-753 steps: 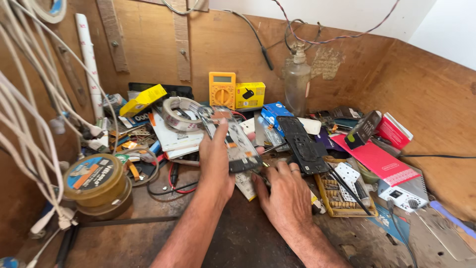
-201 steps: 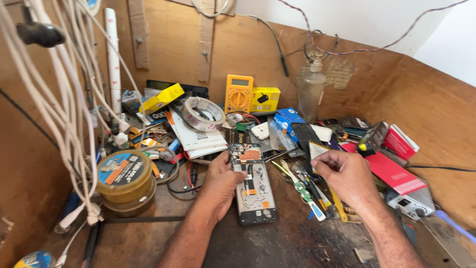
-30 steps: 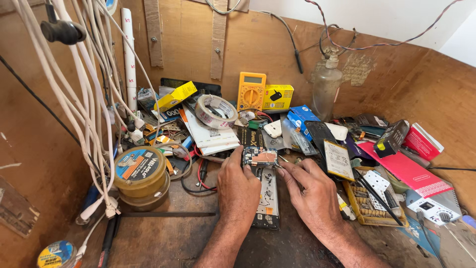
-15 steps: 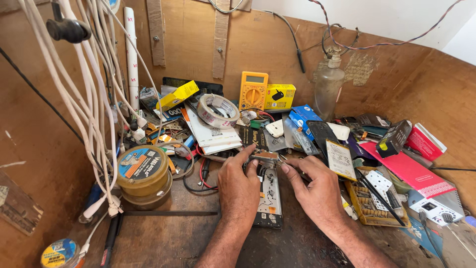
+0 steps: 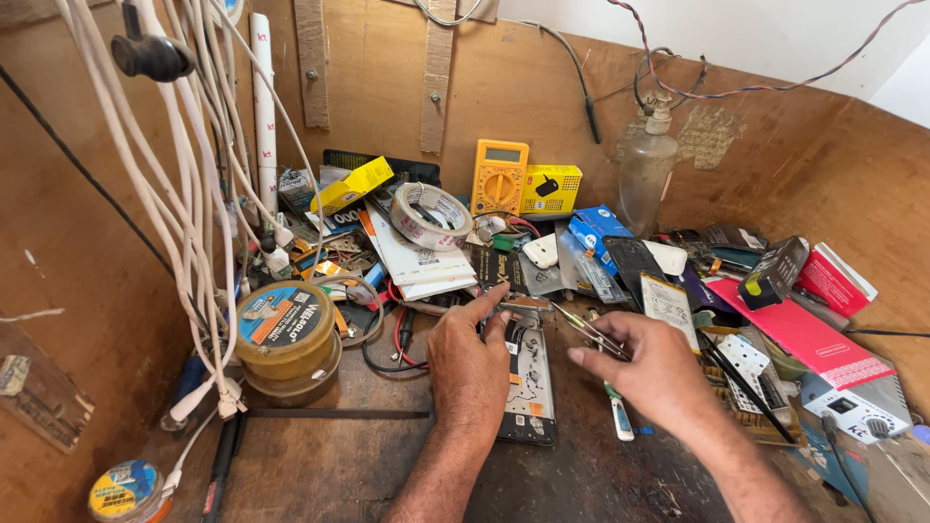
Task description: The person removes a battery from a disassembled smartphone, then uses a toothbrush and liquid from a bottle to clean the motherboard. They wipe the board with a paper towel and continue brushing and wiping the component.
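On the dark bench in front of you, the opened phone [image 5: 528, 383] lies flat, its top end toward the back wall. Your left hand [image 5: 468, 366] rests on its left edge, fingers loosely spread and pressing the top end, not closed around it. Your right hand [image 5: 651, 366], just right of the phone, pinches a pair of tweezers [image 5: 589, 330], tips pointing toward the phone's top.

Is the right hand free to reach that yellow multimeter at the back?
Probably not as things stand: the right hand holds tweezers, and boxes and clutter lie before the yellow multimeter.
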